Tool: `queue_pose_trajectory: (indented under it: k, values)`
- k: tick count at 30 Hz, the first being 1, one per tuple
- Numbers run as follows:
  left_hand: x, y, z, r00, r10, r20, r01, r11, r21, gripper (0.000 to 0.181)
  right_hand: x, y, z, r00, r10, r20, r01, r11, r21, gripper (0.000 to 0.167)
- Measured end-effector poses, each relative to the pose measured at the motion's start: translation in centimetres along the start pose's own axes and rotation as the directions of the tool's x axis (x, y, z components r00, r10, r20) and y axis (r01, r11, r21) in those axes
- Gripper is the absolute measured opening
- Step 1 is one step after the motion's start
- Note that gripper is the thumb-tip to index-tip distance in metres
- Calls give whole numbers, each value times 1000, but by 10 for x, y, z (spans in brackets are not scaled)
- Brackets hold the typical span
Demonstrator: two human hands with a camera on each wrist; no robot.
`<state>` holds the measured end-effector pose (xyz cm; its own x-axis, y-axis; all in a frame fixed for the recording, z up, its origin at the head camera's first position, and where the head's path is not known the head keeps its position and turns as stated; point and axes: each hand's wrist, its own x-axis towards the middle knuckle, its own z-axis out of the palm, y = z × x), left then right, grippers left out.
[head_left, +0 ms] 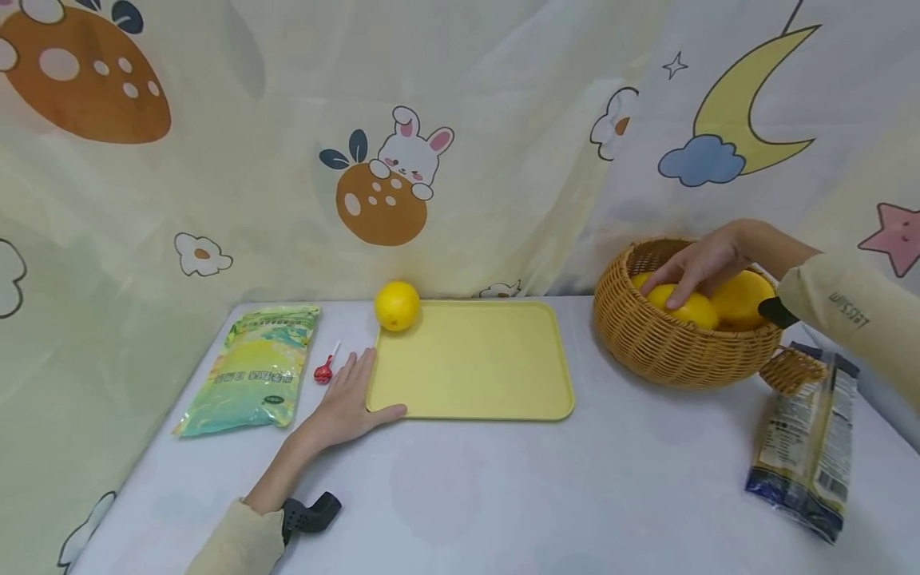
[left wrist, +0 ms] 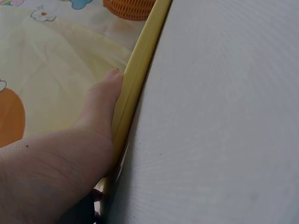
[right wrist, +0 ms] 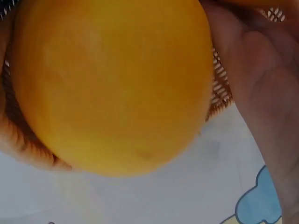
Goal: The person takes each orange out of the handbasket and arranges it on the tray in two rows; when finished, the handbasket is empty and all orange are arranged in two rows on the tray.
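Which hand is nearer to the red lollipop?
Left. The left hand lies just beside the red lollipop, touching the tray; the right hand is far off, in the wicker basket.

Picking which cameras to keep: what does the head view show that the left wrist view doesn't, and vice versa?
Only the head view shows the right hand gripping a yellow fruit in the basket, another yellow fruit at the tray's far left corner, the lollipop, the green bag and the dark bag.

Only the left wrist view gives a close-up of the left thumb against the tray's outer side.

Both show the left hand, tray, white tabletop, patterned cloth and some of the basket.
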<state>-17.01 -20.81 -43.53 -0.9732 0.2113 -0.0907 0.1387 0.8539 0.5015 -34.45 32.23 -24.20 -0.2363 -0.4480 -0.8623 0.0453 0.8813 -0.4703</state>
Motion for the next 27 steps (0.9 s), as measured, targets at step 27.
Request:
queue_pose_trajectory:
  k: [27]
  values:
    - [-1, -1, 1, 1000, 12, -4, -12, 1000, 0, 116, -20, -7, -8, 981, -101, -164, 104, 995, 8, 48]
